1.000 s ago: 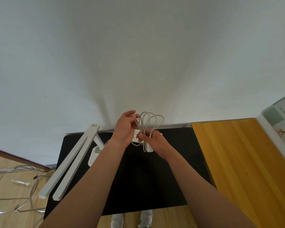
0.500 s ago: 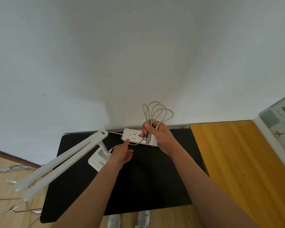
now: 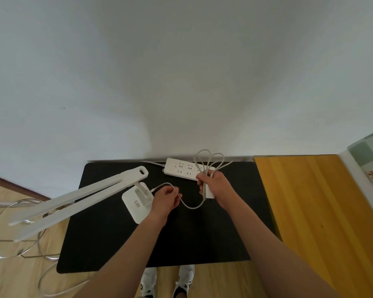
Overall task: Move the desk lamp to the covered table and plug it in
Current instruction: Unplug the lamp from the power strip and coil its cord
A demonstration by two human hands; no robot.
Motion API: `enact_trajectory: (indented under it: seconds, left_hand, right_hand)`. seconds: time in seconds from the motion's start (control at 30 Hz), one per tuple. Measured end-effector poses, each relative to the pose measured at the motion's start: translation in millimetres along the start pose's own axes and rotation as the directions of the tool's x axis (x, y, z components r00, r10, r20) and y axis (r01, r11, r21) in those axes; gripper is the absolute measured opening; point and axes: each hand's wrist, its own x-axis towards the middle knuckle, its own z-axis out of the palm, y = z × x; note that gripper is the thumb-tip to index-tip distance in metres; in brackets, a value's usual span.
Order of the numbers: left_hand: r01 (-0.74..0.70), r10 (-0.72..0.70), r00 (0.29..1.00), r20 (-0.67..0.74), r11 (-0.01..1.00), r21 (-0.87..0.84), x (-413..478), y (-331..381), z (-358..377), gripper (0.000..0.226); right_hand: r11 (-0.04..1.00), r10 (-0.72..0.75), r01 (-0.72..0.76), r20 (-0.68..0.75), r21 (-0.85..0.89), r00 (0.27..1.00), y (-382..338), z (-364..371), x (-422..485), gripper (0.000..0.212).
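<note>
The right hand point(image 3: 213, 186) grips the coiled cord point(image 3: 209, 162) and plug; the left hand point(image 3: 165, 198) pinches the slack near the lamp point(image 3: 138, 201), which stands on the black table point(image 3: 202, 233). Pay out loops one by one, untangled, before reaching for the strip point(image 3: 185, 168).

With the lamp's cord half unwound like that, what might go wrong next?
The left hand holds the cord close to the lamp; a tug could tip or drag it, since its long arm hangs past the black table edge. The loops bunched in the right hand could tangle as they pay out. The plug is not yet in the power strip, which might slide when pushed.
</note>
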Motion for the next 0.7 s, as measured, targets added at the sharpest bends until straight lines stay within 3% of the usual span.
enact_trajectory:
  seconds: [0.17, 0.33, 0.47, 0.57, 0.7]
  left_hand:
    - [-0.148, 0.149, 0.989, 0.019, 0.943, 0.297, -5.7, -20.7, -5.8, 0.016]
    - [-0.244, 0.256, 0.964, 0.072, 0.744, 0.622, -10.0, -37.4, -10.9, 0.013]
    - [-0.291, 0.298, 0.948, 0.111, 0.672, 0.681, -17.1, -48.8, -13.7, 0.017]
    - [-0.339, 0.322, 0.932, 0.164, 0.624, 0.704, -24.0, -53.4, -20.5, 0.020]
    - [-0.364, 0.253, 0.930, 0.268, 0.519, 0.773, -31.7, -58.0, -29.8, 0.029]
  right_hand:
    - [0.973, 0.168, -0.164, 0.014, -0.161, 0.986, 25.7, 25.7, 7.4, 0.017]
    - [0.952, 0.232, -0.217, 0.046, -0.216, 0.972, 50.5, 52.8, 8.4, 0.026]
    - [0.947, 0.218, -0.194, 0.069, -0.255, 0.974, 63.9, 66.8, 8.0, 0.034]
    - [0.960, 0.200, -0.177, 0.087, -0.217, 0.976, 71.6, 71.3, 10.3, 0.026]
    - [0.957, 0.202, -0.176, 0.095, -0.232, 0.975, 78.9, 73.9, 13.7, 0.024]
